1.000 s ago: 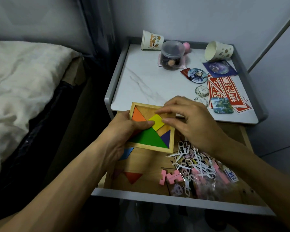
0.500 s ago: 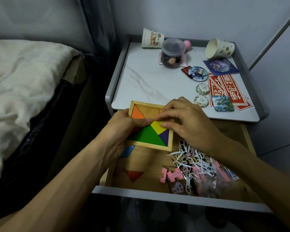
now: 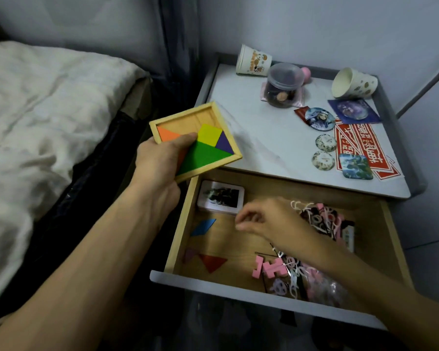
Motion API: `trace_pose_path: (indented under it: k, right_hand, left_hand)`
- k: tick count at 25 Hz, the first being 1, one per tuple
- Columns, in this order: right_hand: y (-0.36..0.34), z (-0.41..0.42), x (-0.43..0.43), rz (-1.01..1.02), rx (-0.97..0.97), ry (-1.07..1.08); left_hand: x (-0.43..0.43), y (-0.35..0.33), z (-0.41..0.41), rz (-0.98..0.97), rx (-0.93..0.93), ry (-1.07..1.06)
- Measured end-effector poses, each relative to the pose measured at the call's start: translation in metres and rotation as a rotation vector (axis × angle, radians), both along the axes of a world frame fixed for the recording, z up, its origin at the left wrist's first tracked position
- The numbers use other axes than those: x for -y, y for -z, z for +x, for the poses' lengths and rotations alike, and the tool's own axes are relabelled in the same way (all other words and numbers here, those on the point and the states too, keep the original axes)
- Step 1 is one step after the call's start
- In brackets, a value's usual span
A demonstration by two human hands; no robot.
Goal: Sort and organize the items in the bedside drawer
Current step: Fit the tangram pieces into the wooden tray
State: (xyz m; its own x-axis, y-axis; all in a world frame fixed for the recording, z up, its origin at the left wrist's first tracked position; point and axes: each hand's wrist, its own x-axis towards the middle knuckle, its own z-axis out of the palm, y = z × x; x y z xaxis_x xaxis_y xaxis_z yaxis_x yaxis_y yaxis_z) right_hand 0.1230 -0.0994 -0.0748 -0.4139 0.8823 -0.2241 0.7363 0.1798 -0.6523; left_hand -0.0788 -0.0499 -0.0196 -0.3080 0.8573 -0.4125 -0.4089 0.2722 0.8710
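Observation:
My left hand grips a square wooden tangram tray and holds it lifted over the nightstand's left front corner; orange, yellow, purple and green pieces lie in it. My right hand hovers inside the open drawer, fingers loosely curled, blurred, with nothing seen in it. Loose tangram pieces rest on the drawer floor left of that hand: a blue parallelogram, a red triangle and a small purple piece. A white card box sits at the drawer's back left.
A tangle of white and pink foam shapes fills the drawer's right side, with pink blocks in front. The nightstand top carries two tipped paper cups, a clear jar, round badges and red stickers. The bed lies to the left.
My left hand lifted the tangram tray up and left off the drawer. My right hand left the tray and dropped into the drawer. The card box came into sight.

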Motion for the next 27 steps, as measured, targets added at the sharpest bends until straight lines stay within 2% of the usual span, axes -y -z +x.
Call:
trace_pose_path:
  k: [3,6,9,11,17,22,27]
  right_hand:
    - [0.038,-0.041,-0.001,-0.041,0.095,-0.125]
    - [0.063,-0.079,-0.005,-0.134,0.096,-0.066]
    - [0.073,-0.097,-0.002,0.021,0.357,-0.175]
    - [0.077,-0.1,0.001,0.072,0.402,-0.191]
    - [0.095,-0.087,0.001,0.049,0.266,-0.209]
    - [0.084,-0.08,0.0,-0.286,-0.251,0.25]
    - [0.075,-0.07,-0.01,-0.265,-0.139,0.198]
  left_hand:
    - [-0.001,-0.005,0.0,0.011,0.021,-0.046]
    - [-0.003,-0.008,-0.005,0.011,0.047,-0.077]
    - [-0.003,-0.01,-0.005,0.014,0.073,-0.086]
    - [-0.004,-0.012,-0.005,0.014,0.085,-0.087]
    - [-0.002,-0.015,-0.002,0.002,0.083,-0.087]
    - [-0.002,-0.013,-0.003,0.004,0.063,-0.087]
    - [-0.001,-0.015,0.0,-0.002,0.075,-0.073]
